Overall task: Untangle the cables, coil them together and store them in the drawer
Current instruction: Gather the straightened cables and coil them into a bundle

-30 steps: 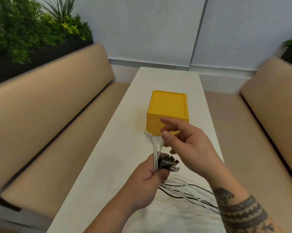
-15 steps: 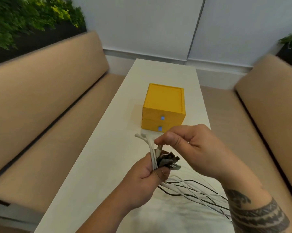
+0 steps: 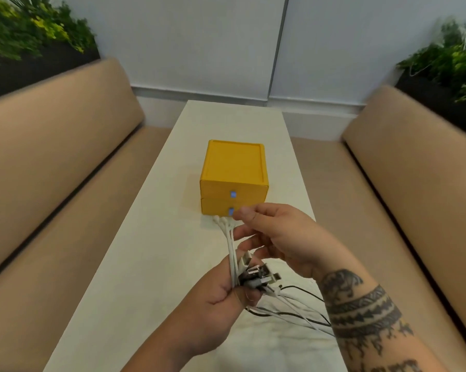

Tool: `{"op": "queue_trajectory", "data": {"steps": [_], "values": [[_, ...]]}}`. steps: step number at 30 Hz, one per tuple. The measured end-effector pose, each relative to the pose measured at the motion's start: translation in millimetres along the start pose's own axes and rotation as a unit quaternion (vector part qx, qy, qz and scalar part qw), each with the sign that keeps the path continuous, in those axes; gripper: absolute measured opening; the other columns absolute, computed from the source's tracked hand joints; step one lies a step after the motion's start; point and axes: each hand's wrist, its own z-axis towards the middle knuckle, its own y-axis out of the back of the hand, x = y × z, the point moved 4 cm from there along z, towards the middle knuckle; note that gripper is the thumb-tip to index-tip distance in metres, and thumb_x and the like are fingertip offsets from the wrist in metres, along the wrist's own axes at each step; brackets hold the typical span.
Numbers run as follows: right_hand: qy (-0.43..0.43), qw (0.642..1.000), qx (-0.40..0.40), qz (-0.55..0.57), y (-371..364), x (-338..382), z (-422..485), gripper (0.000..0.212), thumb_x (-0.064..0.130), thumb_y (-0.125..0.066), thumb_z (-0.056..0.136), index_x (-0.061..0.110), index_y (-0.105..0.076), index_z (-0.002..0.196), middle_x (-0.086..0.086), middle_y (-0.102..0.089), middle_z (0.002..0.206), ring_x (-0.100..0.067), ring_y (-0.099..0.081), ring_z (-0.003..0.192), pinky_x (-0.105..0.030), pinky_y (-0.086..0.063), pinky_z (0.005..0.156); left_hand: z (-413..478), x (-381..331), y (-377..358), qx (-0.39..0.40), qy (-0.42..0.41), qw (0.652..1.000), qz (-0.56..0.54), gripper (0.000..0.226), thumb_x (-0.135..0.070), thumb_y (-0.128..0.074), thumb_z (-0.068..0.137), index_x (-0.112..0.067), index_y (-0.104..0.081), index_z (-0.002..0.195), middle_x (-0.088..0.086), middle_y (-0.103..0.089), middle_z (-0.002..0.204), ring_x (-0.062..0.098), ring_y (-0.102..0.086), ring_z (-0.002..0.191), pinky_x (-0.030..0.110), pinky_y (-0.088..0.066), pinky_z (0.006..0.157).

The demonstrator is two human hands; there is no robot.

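My left hand [image 3: 218, 299] grips a bundle of white and black cables [image 3: 233, 253] just below their plug ends. White connectors fan out above the fist toward the drawer unit, and dark USB plugs stick out to the right. The loose lengths trail right across the table under my right forearm. My right hand [image 3: 283, 237] hovers over the plug ends with fingers spread and relaxed, holding nothing. The yellow drawer unit [image 3: 234, 178] stands beyond, both drawers shut, each with a small blue knob.
A long white table [image 3: 135, 264] runs away from me, with tan bench seats [image 3: 52, 200] on both sides. Planters with green foliage [image 3: 33, 30] sit behind the backrests, and a pale wall closes the far end.
My right hand has let go of the plug end it pinched and opened its fingers, lifting slightly toward the drawer unit. The view has tilted, bringing both drawers' fronts fully into sight.
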Motion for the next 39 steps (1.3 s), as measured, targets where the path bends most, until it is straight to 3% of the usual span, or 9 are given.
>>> {"op": "queue_trajectory", "data": {"steps": [8, 15, 18, 20, 24, 26, 30, 34, 39], "values": [[0.117, 0.980, -0.088, 0.136, -4, 30, 0, 0.024, 0.009, -0.070, 0.089, 0.012, -0.058, 0.110, -0.008, -0.072, 0.080, -0.016, -0.061, 0.056, -0.024, -0.046, 0.050, -3, 4, 3, -0.018, 0.042, 0.999, 0.010, 0.009, -0.037, -0.058, 0.089, -0.040, -0.062, 0.097, -0.017, -0.062, 0.087, 0.005, -0.054, 0.079, 0.022, -0.046, 0.075], [0.335, 0.932, -0.098, -0.103, -5, 51, -36, 0.019, 0.016, -0.077, 0.081, 0.029, -0.071, 0.094, 0.000, -0.072, 0.076, -0.016, -0.069, 0.070, -0.033, -0.055, 0.071, -2, 8, 5, -0.054, 0.071, 0.996, -0.001, 0.040, -0.050, -0.060, 0.083, -0.020, -0.061, 0.110, -0.016, -0.061, 0.077, 0.009, -0.054, 0.069, 0.018, -0.045, 0.067], [0.389, 0.862, -0.152, -0.286, -4, 56, -45, 0.019, 0.016, -0.077, 0.085, 0.028, -0.072, 0.098, 0.011, -0.069, 0.075, -0.012, -0.067, 0.074, -0.030, -0.055, 0.072, -2, 8, 3, -0.059, 0.080, 0.995, -0.017, 0.041, -0.049, -0.061, 0.080, -0.021, -0.062, 0.110, -0.015, -0.060, 0.077, 0.010, -0.054, 0.069, 0.017, -0.044, 0.066], [0.417, 0.856, -0.173, -0.252, 4, 63, -49, 0.020, 0.011, -0.076, 0.085, 0.024, -0.071, 0.099, 0.009, -0.069, 0.077, -0.012, -0.067, 0.073, -0.030, -0.055, 0.072, 1, 9, 3, -0.067, 0.094, 0.993, -0.034, 0.039, -0.046, -0.062, 0.080, -0.023, -0.063, 0.112, -0.013, -0.060, 0.075, 0.010, -0.053, 0.066, 0.020, -0.045, 0.065], [0.387, 0.914, -0.092, -0.080, 1, 71, -51, 0.019, 0.007, -0.069, 0.087, 0.020, -0.066, 0.100, -0.009, -0.068, 0.078, -0.027, -0.071, 0.071, -0.039, -0.058, 0.069, 6, 12, 6, -0.087, 0.110, 0.989, -0.037, 0.027, -0.034, -0.060, 0.085, -0.024, -0.064, 0.110, -0.008, -0.058, 0.073, 0.014, -0.050, 0.061, 0.032, -0.045, 0.069], [0.361, 0.917, -0.075, -0.153, -8, 61, -48, 0.018, 0.016, -0.066, 0.090, 0.026, -0.065, 0.104, 0.000, -0.066, 0.079, -0.022, -0.071, 0.069, -0.041, -0.057, 0.065, 8, 10, 4, -0.089, 0.117, 0.987, -0.059, 0.027, -0.028, -0.059, 0.085, -0.019, -0.064, 0.110, -0.005, -0.055, 0.073, 0.016, -0.046, 0.062, 0.028, -0.046, 0.067], [0.382, 0.841, -0.199, -0.327, -5, 48, -35, 0.022, 0.018, -0.063, 0.095, 0.033, -0.064, 0.111, 0.015, -0.064, 0.081, -0.009, -0.065, 0.072, -0.035, -0.055, 0.066, 7, 8, 2, -0.081, 0.121, 0.969, -0.198, 0.036, -0.017, -0.059, 0.085, -0.005, -0.056, 0.118, 0.003, -0.047, 0.078, 0.015, -0.037, 0.059, 0.028, -0.043, 0.064], [0.356, 0.900, -0.216, -0.129, 8, 49, -30, 0.028, 0.006, -0.057, 0.098, 0.032, -0.062, 0.105, 0.017, -0.059, 0.081, -0.015, -0.070, 0.062, -0.030, -0.054, 0.059, 9, 6, 2, -0.084, 0.128, 0.912, -0.380, 0.032, -0.028, -0.057, 0.091, -0.011, -0.056, 0.118, 0.003, -0.047, 0.079, 0.015, -0.034, 0.061, 0.034, -0.038, 0.068], [0.219, 0.973, 0.003, -0.069, -1, 30, -37, 0.018, 0.013, -0.062, 0.087, 0.021, -0.066, 0.104, -0.004, -0.065, 0.077, -0.029, -0.056, 0.048, -0.026, -0.042, 0.043, 16, 16, 7, -0.224, 0.103, 0.918, -0.310, 0.021, -0.019, -0.052, 0.097, -0.006, -0.052, 0.114, 0.013, -0.048, 0.084, 0.021, -0.041, 0.061, 0.031, -0.043, 0.060]]}}
